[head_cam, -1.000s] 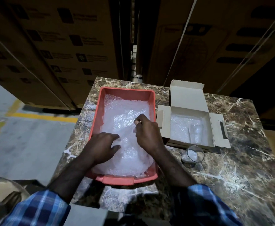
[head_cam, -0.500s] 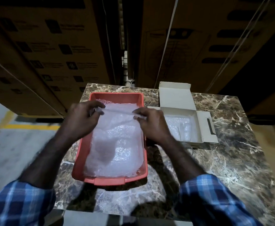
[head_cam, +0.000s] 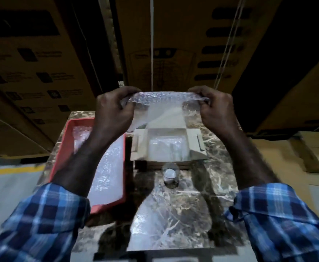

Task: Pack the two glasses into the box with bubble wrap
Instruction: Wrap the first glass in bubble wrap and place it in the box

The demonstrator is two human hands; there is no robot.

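Tray [head_cam: 64, 148] left of box [head_cam: 196, 146], glass [head_cam: 170, 175] before box, all on table [head_cam: 173, 214].

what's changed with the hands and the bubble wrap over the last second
Both hands pinched one bubble wrap sheet in the red tray, lifted it out and carried it right; the left hand and right hand now hold it stretched above the open box. The glass, box and tray stayed put.
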